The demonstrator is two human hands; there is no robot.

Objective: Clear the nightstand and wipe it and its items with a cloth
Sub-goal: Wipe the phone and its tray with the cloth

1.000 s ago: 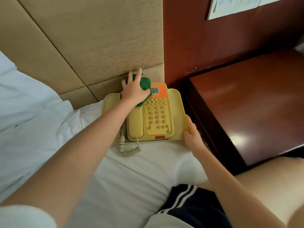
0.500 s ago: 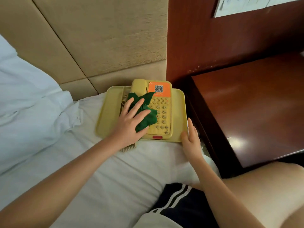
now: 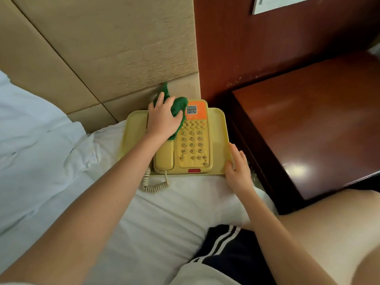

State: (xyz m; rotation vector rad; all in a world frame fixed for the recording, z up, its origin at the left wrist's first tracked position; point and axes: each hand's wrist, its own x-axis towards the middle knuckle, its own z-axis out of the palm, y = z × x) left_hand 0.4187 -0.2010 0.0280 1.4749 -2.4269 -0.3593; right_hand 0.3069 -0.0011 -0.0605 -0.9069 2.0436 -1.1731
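Currently we record white bedding point(image 3: 51, 151) at far left, well apart from either hand. Next comes a yellow tray point(image 3: 133, 132) resting on the bed, with the yellow telephone point(image 3: 175, 159) sitting in it. We find the left hand point(image 3: 162, 120) at the telephone's upper end, its fingers curled round a green cloth point(image 3: 178, 106) and pressing it onto the top of the handset point(image 3: 164, 157). Part of the cloth bunches out beyond the fingertips, toward the padded headboard point(image 3: 102, 48) and beside the orange label point(image 3: 200, 112). Below that wrist, the coiled cord point(image 3: 156, 187) lies on the sheet. The keypad point(image 3: 192, 144) lies between the two hands. We note the right hand point(image 3: 237, 169) with fingers straight and close together, laid against the tray's right rim near its front corner, holding nothing. Right of those fingers, just beside the bed, stands the dark red nightstand point(image 3: 308, 130), its glossy top showing a bright reflection.
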